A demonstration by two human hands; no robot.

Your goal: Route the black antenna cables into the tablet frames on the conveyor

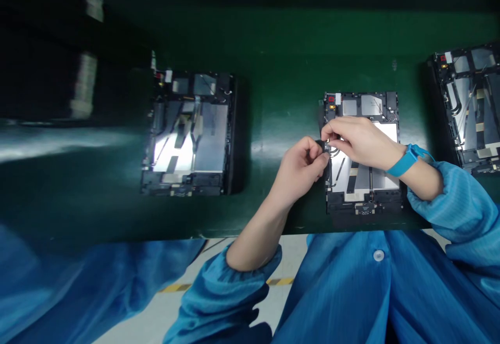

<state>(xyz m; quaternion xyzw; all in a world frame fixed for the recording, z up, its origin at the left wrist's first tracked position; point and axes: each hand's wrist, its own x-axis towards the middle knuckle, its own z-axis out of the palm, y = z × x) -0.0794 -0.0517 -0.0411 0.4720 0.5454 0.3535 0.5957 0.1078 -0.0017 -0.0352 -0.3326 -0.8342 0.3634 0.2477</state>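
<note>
Middle device (361, 180) partly hidden beneath right hand (361, 138)

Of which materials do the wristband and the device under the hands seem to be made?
Wristband: probably matte fabric or rubber; its even blue surface leaves this open.
Device: black frame, likely matte plastic, showing little shine; silvery plate, apparently smooth metal, reflecting light brightly.

Cannot read any word, number or brand. Can make out a white label (338, 99) on the middle unit (385, 177), too small to show lettering, near a red patch (331, 100) and a yellow patch (332, 107), with similar labels (169, 76) on the left unit (211, 136) and right unit (480, 120). Can also see yellow-and-dark striped tape (281, 281) on the floor (289, 255), without legible print.
</note>
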